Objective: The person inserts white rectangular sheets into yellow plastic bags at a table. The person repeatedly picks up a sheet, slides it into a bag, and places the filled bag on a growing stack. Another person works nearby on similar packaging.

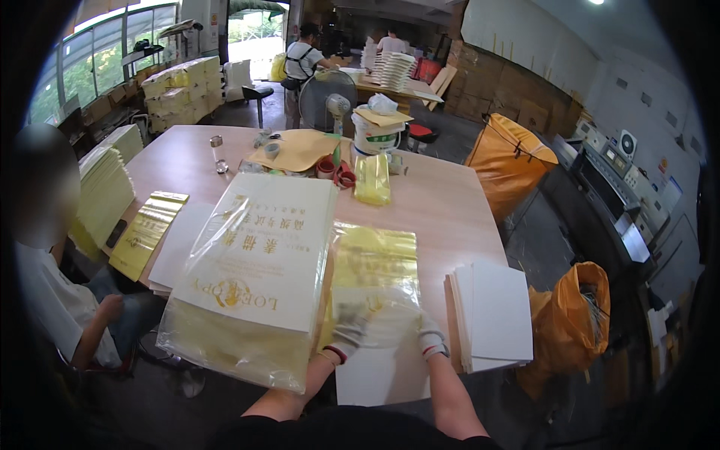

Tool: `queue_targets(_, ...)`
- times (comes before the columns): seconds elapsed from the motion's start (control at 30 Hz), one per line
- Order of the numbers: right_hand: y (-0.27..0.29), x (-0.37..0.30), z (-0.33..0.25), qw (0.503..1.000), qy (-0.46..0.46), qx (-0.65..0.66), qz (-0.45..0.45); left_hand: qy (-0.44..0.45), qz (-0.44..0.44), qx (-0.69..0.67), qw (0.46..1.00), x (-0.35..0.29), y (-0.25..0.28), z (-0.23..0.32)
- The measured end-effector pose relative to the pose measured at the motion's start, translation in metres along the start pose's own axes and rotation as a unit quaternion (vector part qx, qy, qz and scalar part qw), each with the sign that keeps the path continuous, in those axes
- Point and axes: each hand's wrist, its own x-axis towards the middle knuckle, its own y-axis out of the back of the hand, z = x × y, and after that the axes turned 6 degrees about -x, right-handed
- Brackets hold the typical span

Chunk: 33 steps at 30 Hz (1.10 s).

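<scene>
In front of me lies a yellow printed plastic bag (375, 259), with a stack of white paper (382, 379) partly inside its near end. My left hand (349, 330), in a white work glove, is over the bag's left side; its fingers are smeared by motion. At the right edge, my gloved right hand (433, 337) is closed on the bag's edge beside the paper. Left of these, a large stack of bagged white paper packs (281, 255) has gold print on top, its clear bag end hanging toward me.
More white sheets (499, 315) lie at the table's right edge. Farther back are a folded yellow bag (373, 180), tape rolls (345, 177), a white bucket (375, 135) and a glass bottle (218, 154). Orange sacks (574, 319) stand right; a seated person (56, 300) is left.
</scene>
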Motion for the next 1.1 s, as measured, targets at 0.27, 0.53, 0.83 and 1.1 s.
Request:
queue_targets(0.27,0.075,-0.091,-0.043,0.968,0.001,-0.11,-0.227,0.403,-0.078,-0.251,0.877,-0.028,0.019,-0.024)
queue_targets(0.53,0.102,-0.242,-0.032,0.941,0.015,0.086,-0.326,0.228,-0.234,-0.335,0.884,-0.096,0.178,0.061)
queue_targets(0.83,0.052,-0.248,0.001,0.981,0.083,0.157,-0.077,0.355,-0.091,-0.31,0.877,-0.088,0.163,0.062)
queue_targets(1.1,-0.005,-0.21,0.013,0.678,-0.134,0.689,-0.22,0.078,-0.141,-0.474,0.866,0.025,0.17,0.085)
